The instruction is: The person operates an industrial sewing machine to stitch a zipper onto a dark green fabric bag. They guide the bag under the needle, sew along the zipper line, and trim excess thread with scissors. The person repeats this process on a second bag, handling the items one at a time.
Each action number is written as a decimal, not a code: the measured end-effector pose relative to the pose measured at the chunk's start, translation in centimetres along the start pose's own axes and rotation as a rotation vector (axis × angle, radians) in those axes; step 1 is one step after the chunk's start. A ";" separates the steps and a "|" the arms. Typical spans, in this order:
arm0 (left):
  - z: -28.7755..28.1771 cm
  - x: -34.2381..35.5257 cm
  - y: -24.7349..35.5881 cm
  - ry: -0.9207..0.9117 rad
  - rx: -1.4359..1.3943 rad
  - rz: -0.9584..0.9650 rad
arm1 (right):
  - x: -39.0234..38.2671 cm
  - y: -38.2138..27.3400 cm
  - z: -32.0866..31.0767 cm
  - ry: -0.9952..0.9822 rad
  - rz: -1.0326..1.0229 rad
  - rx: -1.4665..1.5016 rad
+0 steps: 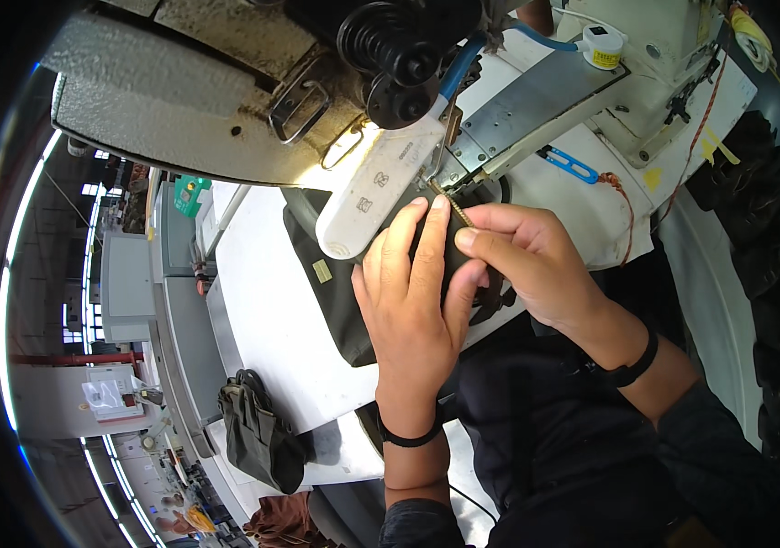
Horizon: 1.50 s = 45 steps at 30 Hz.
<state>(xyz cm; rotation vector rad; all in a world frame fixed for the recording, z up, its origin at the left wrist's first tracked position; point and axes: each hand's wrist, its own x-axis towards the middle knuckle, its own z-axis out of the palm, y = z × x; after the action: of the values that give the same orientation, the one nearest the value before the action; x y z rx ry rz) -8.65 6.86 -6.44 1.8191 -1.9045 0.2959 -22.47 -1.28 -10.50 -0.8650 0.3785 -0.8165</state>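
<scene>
My left hand (pixel 413 292) lies flat on a dark green fabric piece (pixel 353 320), fingers stretched toward the needle area of a sewing machine (pixel 198 110). Just right of its fingertips, a narrow brass-toothed strip, apparently a zipper (pixel 454 209), runs in under the machine. Thumb and fingers of my right hand (pixel 536 265) pinch the zipper's near end together with the fabric edge. A long white machine part (pixel 376 201) sits over the cloth beside my left fingers. The needle's tip cannot be made out. A small pale label (pixel 321 271) shows on the fabric.
Blue thread snips (pixel 573 164) on a red cord lie right of the machine bed (pixel 536 110). A dark green bag (pixel 258 429) rests at the lower left of the white table (pixel 262 301). Dark fabric pieces (pixel 774 210) are piled at the far right.
</scene>
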 end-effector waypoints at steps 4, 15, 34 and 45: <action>0.3 0.3 -0.5 0.065 -0.043 -0.002 | 1.0 -0.3 0.2 -0.017 -0.012 0.010; 1.7 1.3 -2.1 0.270 -0.233 -0.021 | 2.9 -0.9 1.3 0.151 0.008 -0.157; 2.5 -0.3 -1.1 0.222 -0.043 -0.021 | 2.8 -2.1 -1.3 -0.017 -0.196 -0.554; 3.1 0.3 -1.0 0.489 -0.021 0.044 | 2.1 0.5 0.5 0.083 -0.165 -0.208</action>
<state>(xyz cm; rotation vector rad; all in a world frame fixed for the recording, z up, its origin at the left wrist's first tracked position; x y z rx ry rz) -8.25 5.07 -9.17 1.5155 -1.5941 0.6654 -20.56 -2.39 -10.55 -1.0684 0.4750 -0.9800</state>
